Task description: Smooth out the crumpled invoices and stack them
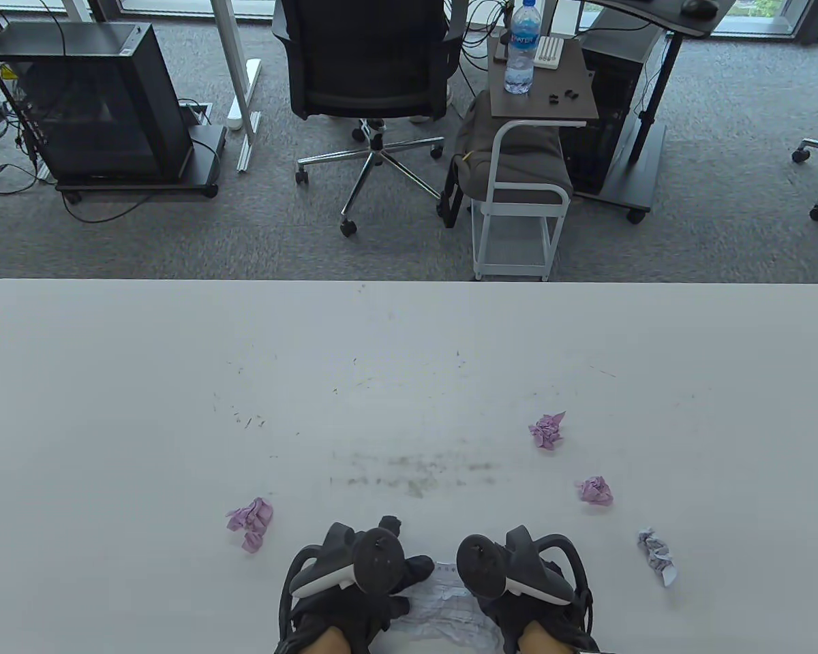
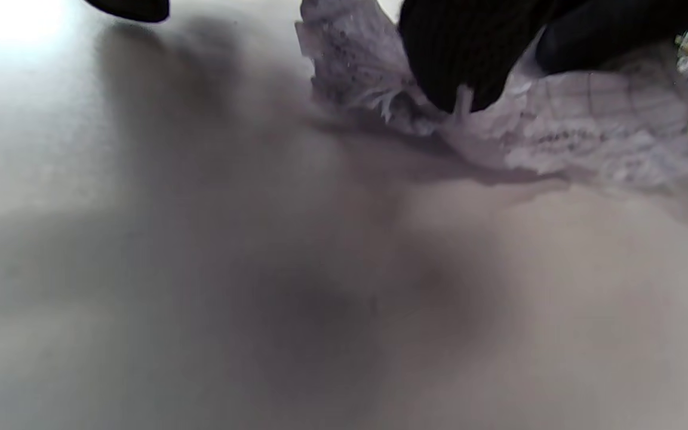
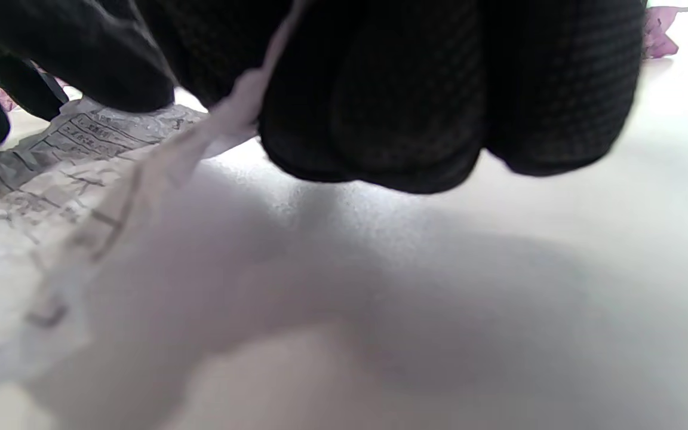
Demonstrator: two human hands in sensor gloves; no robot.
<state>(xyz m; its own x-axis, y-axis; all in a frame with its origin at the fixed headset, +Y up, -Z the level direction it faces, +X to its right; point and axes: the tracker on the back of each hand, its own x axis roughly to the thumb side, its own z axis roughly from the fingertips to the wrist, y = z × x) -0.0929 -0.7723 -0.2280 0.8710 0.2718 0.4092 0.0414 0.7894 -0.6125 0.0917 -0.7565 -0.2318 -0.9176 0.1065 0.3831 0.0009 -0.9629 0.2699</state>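
White table (image 1: 177,409), two gloved hands, one partly opened invoice (image 1: 443,606), four crumpled paper balls.

Table: bears all items. Invoice: white, printed, wrinkled, at the near edge between the hands. Left hand (image 1: 354,579): fingers curled, pinching the invoice's left edge. Right hand (image 1: 518,579): curled fingers gripping its right edge, seen only in the right wrist view. Pink ball (image 1: 250,522) left of the hands; pink ball (image 1: 547,430), pink ball (image 1: 594,490) and grey-white ball (image 1: 657,555) lie right, well apart; the table view alone shows all four. No containers.
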